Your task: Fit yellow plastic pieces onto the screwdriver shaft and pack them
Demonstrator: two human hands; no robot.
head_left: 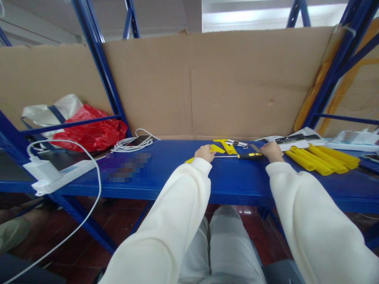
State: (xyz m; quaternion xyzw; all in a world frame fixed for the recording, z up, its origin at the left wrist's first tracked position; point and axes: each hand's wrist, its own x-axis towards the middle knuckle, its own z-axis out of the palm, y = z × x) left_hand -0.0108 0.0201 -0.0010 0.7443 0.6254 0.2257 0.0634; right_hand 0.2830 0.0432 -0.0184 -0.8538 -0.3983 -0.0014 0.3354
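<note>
My left hand (pixel 204 153) is closed around a yellow plastic handle (pixel 217 149); yellow shows on both sides of the fist. Beside it on the blue shelf lies a yellow T-shaped piece (pixel 227 146), with small metal parts (pixel 237 143) behind. A screwdriver (pixel 250 156) with a black and yellow grip rests between my hands, its shaft pointing left. My right hand (pixel 271 151) is at the shelf near a flat greyish metal piece (pixel 255 148). Its fingers are curled and mostly hidden, so what they hold cannot be made out.
Several yellow tubes (pixel 321 159) lie right of my right hand, before black-and-white packaging (pixel 293 141). A coiled white cable (pixel 130 144), a red plastic bag (pixel 91 128) and a power strip (pixel 68 173) are on the left. Cardboard (pixel 225 85) stands behind the blue shelf (pixel 174 177).
</note>
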